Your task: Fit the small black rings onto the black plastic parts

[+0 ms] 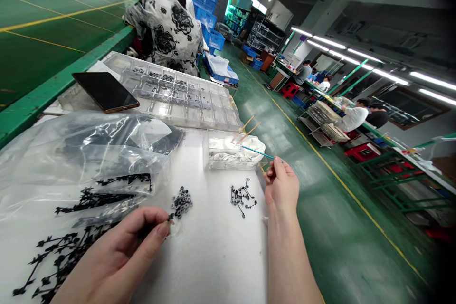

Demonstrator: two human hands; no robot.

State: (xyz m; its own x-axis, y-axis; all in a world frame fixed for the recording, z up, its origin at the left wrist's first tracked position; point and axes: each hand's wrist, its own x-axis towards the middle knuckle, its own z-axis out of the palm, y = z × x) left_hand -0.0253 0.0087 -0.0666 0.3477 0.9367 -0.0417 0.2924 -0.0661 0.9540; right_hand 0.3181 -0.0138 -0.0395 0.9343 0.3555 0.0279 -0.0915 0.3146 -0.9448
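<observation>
My left hand [123, 251] is closed in a pinch on a small black plastic part [170, 218] just above the white tabletop [213, 247]. Right beside its fingertips lies a small heap of black ring-shaped parts [182, 202]. My right hand [281, 187] is closed on a thin blue stick [254, 151], whose tip reaches over a clear box of white wipes [231, 152]. Between my hands lies a black parts sprue [242, 195]. More black sprues [89, 199] lie at the left, partly under a clear plastic bag [81, 147].
A clear compartment tray [174, 92] holding small black parts stands behind the box, with a dark phone [105, 91] to its left. A person in a flowered top [167, 28] sits further along the bench. The table edge drops to a green floor aisle [320, 190] at the right.
</observation>
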